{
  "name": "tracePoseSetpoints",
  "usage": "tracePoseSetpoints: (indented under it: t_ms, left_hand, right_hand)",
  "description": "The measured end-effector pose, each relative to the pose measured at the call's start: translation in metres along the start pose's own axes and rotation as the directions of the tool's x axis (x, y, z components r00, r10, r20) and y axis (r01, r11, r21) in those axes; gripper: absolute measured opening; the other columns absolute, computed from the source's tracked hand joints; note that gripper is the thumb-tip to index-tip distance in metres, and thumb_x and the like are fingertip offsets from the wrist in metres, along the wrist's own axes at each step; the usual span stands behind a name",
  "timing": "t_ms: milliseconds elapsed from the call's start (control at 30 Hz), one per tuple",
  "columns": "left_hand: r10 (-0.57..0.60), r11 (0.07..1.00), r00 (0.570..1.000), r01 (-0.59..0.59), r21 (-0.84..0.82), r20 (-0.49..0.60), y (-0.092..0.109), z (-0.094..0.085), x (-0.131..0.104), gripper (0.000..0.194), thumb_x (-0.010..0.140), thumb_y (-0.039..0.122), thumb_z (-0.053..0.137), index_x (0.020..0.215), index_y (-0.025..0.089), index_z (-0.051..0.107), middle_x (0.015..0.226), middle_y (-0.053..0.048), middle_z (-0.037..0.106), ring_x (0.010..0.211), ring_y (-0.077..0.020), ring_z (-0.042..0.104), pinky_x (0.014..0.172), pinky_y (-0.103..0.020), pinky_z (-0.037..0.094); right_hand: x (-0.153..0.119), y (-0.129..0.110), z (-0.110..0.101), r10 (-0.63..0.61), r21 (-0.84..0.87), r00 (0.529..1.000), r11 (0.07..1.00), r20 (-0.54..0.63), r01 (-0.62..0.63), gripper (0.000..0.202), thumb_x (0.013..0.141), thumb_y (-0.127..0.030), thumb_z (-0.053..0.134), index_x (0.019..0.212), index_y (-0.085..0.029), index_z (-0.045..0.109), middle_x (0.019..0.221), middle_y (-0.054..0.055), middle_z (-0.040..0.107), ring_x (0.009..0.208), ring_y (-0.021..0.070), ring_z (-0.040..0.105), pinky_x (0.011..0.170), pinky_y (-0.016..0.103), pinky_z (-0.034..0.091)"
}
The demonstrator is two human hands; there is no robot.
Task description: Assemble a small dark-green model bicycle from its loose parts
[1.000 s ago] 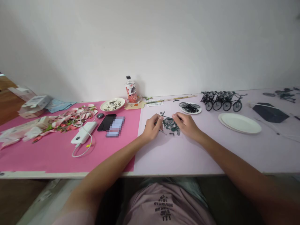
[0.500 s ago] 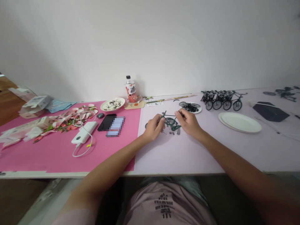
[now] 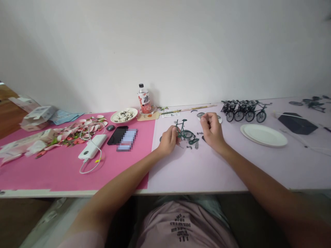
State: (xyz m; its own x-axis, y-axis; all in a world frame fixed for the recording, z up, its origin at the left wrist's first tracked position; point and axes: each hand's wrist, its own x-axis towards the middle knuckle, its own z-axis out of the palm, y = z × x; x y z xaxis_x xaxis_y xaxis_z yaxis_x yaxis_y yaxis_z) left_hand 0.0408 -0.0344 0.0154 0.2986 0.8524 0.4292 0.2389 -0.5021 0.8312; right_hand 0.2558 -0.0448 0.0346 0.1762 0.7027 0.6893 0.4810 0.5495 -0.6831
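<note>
Between my hands is a small dark green model bicycle frame (image 3: 183,128), its saddle end up, pinched in my left hand (image 3: 168,140). My right hand (image 3: 212,131) is raised apart from it, thumb and fingers pressed together; whatever they hold, if anything, is too small to make out. Loose on the pale mat, close to the frame, lie a dark green part (image 3: 193,141), a small pedal-like piece (image 3: 197,146) and a wheel. Behind my right hand a white plate (image 3: 220,120) with dark parts is mostly hidden.
Several assembled model bicycles (image 3: 244,111) stand at the back right, beside stacked white plates (image 3: 265,135) and a dark hexagonal object (image 3: 297,123). A bottle (image 3: 144,100) stands at the back. Leftward, the pink mat (image 3: 62,172) bears phones, a power bank (image 3: 92,146) and petals.
My right hand has come away from the frame, moving up and slightly right. In my left hand the frame has turned to a more upright pose.
</note>
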Motion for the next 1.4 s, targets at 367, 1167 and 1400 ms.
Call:
tracePoseSetpoints:
  t_ms: [367, 1167, 1400]
  left_hand:
    - [0.000, 1.000, 1.000, 0.000, -0.002, 0.008, -0.005, -0.001, 0.004, 0.054, 0.109, 0.064, 0.025, 0.103, 0.020, 0.057, 0.067, 0.001, 0.063, 0.052, -0.0125, 0.057, 0.060, -0.026, 0.049]
    - [0.045, 0.978, 0.998, -0.052, 0.203, 0.037, -0.010, -0.011, 0.009, 0.050, 0.111, 0.049, 0.028, 0.136, 0.017, 0.058, 0.084, -0.004, 0.074, 0.061, -0.0152, 0.060, 0.068, -0.029, 0.048]
    - [-0.009, 0.997, 0.998, 0.014, 0.080, -0.067, -0.017, -0.021, 0.020, 0.041, 0.110, 0.048, 0.035, 0.127, 0.017, 0.056, 0.079, -0.002, 0.072, 0.053, -0.0124, 0.054, 0.061, -0.026, 0.046]
  right_hand:
    - [-0.005, 0.004, 0.008, 0.012, 0.049, 0.997, 0.999, 0.074, -0.015, 0.022, 0.101, -0.044, 0.057, 0.111, -0.026, 0.049, 0.071, -0.007, 0.033, 0.058, 0.0149, 0.038, 0.063, 0.032, 0.037]
    - [0.004, 0.005, 0.002, 0.007, -0.110, 0.997, 0.994, 0.083, 0.002, 0.021, 0.100, -0.039, 0.052, 0.103, -0.021, 0.063, 0.073, -0.001, 0.049, 0.067, 0.0186, 0.049, 0.071, 0.033, 0.046]
    - [0.015, 0.018, -0.009, 0.152, -0.281, 0.974, 0.954, 0.168, -0.100, 0.019, 0.092, -0.032, 0.057, 0.101, -0.021, 0.069, 0.065, -0.002, 0.050, 0.060, 0.0178, 0.049, 0.066, 0.031, 0.042]
